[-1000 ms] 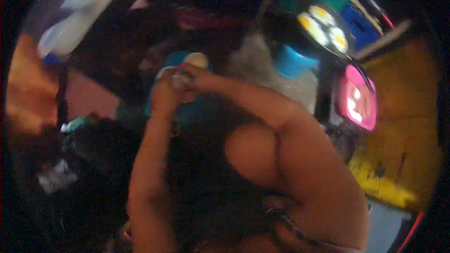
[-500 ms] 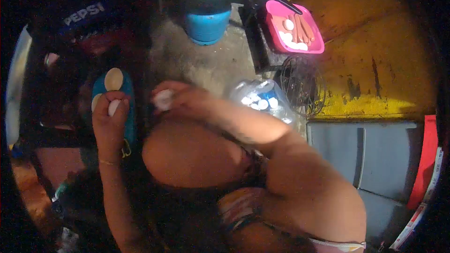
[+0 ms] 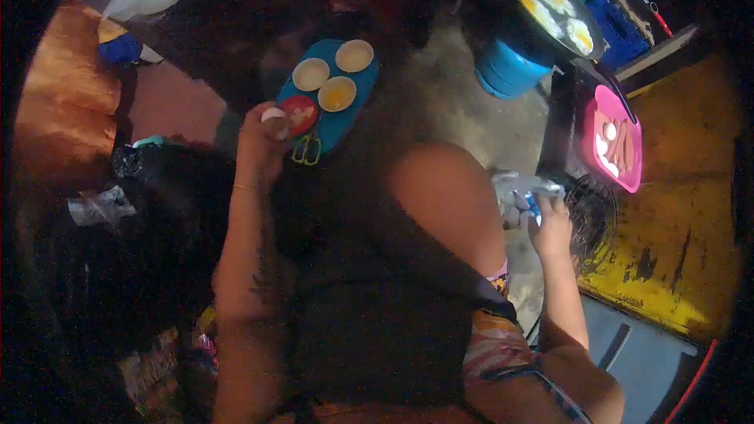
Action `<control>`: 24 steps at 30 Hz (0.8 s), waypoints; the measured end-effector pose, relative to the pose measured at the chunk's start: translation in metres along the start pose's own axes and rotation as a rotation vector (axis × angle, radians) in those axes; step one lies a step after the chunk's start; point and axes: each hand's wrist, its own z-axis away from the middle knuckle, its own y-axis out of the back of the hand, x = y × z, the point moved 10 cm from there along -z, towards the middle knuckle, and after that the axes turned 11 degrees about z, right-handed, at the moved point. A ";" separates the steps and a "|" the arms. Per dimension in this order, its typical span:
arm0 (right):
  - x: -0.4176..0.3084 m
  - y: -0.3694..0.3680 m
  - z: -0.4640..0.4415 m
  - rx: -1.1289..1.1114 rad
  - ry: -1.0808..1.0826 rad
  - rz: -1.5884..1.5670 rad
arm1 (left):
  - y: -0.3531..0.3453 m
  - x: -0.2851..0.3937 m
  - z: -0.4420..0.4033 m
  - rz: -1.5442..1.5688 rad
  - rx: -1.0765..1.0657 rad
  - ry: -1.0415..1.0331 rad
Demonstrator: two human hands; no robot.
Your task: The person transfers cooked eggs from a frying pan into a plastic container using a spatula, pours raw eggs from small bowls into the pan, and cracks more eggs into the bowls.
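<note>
My left hand (image 3: 261,141) is closed on a white eggshell (image 3: 273,116), beside a red dish (image 3: 299,115) of pale chopped bits. Past it, a blue tray (image 3: 357,102) holds three small cream bowls. A raw yolk lies in the nearest bowl (image 3: 337,94); the other two bowls (image 3: 311,74) look pale inside. Yellow-green looped handles (image 3: 307,151) rest at the tray's near end. Over on the right, my right hand (image 3: 553,228) has its fingers curled at a clear plastic bag (image 3: 510,188) with white rounded pieces. What those fingers hold is unclear.
A pan (image 3: 594,35) with several frying eggs sits above a blue round stove base (image 3: 510,71). To its right, a pink tray (image 3: 601,137) holds sausages and white pieces. A wire coil (image 3: 593,220) lies near the bag. My knee (image 3: 448,196) is between my hands.
The view has swung left. My right hand has gone from near the left hand to the bag, and its white shell is no longer visible. A yolk now shows in a bowl.
</note>
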 end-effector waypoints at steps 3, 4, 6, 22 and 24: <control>-0.002 -0.003 -0.020 0.120 -0.009 -0.252 | 0.014 -0.019 -0.003 -0.141 -0.011 0.047; -0.015 0.009 -0.024 0.245 0.109 -0.282 | 0.014 -0.024 -0.002 -0.160 -0.006 0.064; -0.042 0.026 -0.035 0.338 0.217 -0.197 | 0.015 -0.041 -0.010 -0.146 -0.026 0.120; -0.438 -0.043 -0.212 0.147 1.207 -0.250 | -0.011 0.054 0.064 -0.698 -0.031 -0.067; -0.474 -0.041 -0.207 0.228 1.285 -0.105 | 0.022 0.056 0.068 -0.596 0.046 -0.059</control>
